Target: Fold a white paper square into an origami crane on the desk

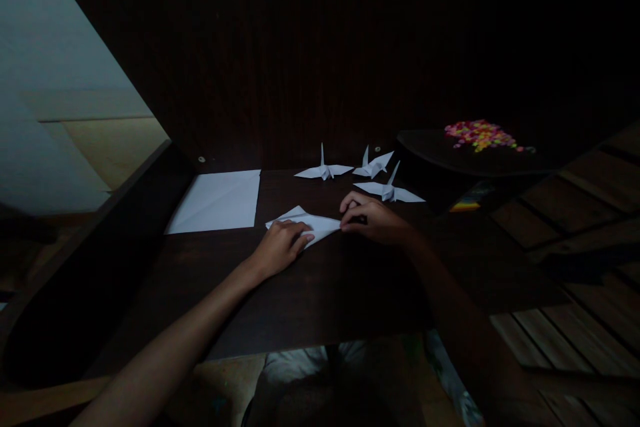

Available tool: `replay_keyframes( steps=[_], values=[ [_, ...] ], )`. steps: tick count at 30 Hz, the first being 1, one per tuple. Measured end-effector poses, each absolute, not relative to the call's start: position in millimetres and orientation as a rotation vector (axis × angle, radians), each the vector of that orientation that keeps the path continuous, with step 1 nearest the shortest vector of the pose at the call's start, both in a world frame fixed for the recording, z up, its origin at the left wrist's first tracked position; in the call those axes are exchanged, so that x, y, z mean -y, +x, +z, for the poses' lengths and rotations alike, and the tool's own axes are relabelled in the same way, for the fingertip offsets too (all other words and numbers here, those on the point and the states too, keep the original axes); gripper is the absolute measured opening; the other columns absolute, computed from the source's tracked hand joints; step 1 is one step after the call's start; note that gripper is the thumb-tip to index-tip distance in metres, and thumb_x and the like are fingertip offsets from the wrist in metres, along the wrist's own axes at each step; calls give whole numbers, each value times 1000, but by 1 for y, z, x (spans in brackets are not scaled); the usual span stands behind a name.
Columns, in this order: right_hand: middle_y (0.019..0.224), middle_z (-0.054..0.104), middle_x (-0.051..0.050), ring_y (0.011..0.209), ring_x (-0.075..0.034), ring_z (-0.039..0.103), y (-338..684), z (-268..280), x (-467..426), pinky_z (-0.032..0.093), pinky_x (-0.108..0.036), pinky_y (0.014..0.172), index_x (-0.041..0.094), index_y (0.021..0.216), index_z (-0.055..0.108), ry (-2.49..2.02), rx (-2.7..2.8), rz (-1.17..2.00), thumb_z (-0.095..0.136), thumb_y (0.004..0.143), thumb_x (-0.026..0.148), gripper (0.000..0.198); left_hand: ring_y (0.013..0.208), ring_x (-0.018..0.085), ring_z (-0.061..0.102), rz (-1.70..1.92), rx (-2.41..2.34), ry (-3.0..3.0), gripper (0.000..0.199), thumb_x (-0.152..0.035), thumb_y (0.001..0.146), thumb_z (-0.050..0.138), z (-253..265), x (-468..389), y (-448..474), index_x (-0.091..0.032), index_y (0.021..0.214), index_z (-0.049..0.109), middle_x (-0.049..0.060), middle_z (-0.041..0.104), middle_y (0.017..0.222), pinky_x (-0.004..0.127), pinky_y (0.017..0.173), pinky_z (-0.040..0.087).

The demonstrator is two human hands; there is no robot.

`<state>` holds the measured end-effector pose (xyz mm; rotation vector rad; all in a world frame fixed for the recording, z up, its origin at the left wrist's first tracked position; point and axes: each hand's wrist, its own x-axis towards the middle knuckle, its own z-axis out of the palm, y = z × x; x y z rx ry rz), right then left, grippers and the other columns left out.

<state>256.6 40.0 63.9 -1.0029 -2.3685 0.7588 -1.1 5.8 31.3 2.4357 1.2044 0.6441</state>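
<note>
A partly folded sheet of white paper (323, 223) lies on the dark wooden desk, one end drawn out to a narrow point on the right. My left hand (284, 243) rests on its left part, pressing it down with the fingers. At the pointed end, my right hand (370, 219) pinches the tip between thumb and fingers. Just behind stand three white paper cranes: one on the left (324, 171), a second crane (374, 165) near the back panel, and a third crane (389, 192) closest to my right hand.
A white paper sheet (217, 203) lies flat at the desk's left. To the right, a raised dark shelf (430, 147) bears a heap of small colourful pieces (483, 135). A dark side panel (95, 260) bounds the desk on the left. Wooden slats (565, 340) show at the right.
</note>
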Motion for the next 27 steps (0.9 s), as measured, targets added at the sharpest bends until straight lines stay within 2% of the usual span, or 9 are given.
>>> replay_keyframes(
  steps=[6,19,23,27],
  values=[
    [106,54,-6,99,-20,55,244,55,-38,44,-38,88,21,83,73,-1041,2401,759,68,80,22,6,87,22,65,606,-1273,2562,23,-32,96,47,28,-7,-2,-18,97,66,8,71,95,36,85,47],
    [103,54,-6,97,-21,54,244,50,-44,44,-38,88,21,77,75,-1070,2409,783,74,76,24,4,100,24,63,629,-1258,2556,22,-30,95,48,23,-9,-1,-17,103,64,9,69,104,39,91,46],
    [102,55,-5,93,-19,55,250,52,-44,45,-33,80,20,79,74,-999,2385,844,73,76,25,6,104,24,61,678,-1227,2539,24,-28,95,47,23,-8,-1,-18,115,57,9,67,110,41,92,45],
    [94,56,-4,74,-13,53,252,50,-46,45,-26,63,18,88,69,-1005,2243,963,69,79,27,13,94,24,63,747,-1253,2480,25,-29,93,50,23,-6,0,-17,115,52,10,65,104,40,85,49]
  ],
)
